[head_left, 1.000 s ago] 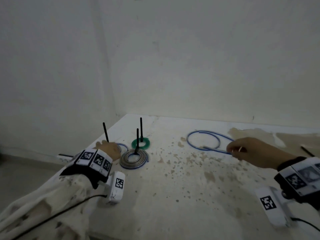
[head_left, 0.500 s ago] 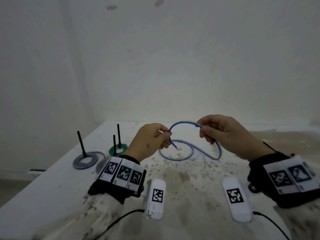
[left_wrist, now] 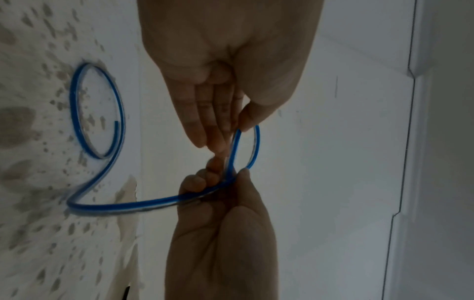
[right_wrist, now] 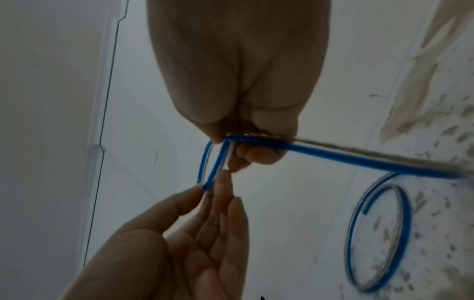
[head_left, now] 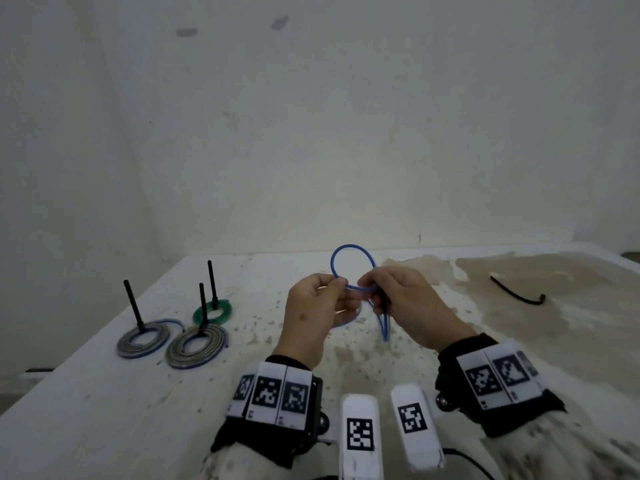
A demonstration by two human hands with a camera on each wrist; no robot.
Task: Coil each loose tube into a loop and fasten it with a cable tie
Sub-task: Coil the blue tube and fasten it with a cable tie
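Note:
A thin blue tube (head_left: pixel 351 252) is held up over the table by both hands. My left hand (head_left: pixel 341 284) pinches it between thumb and fingers, and the left wrist view shows that pinch (left_wrist: pixel 238 132). My right hand (head_left: pixel 363 285) grips the crossing point just beside it, its fingers curled round the tube (right_wrist: pixel 231 142). A small loop stands above the hands. The rest of the tube (left_wrist: pixel 153 202) hangs down and ends in a loose curl (left_wrist: pixel 97 113) lying on the table, and the curl (right_wrist: pixel 379 233) also shows in the right wrist view.
Three coiled tubes lie at the left, two grey-blue (head_left: pixel 142 341) (head_left: pixel 195 344) and one green (head_left: pixel 212 311), each with a black cable tie standing up from it. A loose black cable tie (head_left: pixel 516 294) lies at the right. The stained white table (head_left: pixel 104 410) meets walls behind and left.
My left hand left the coils at the left and took hold of the tube. Both hands lifted the tube, came close together, and a small loop now stands above them.

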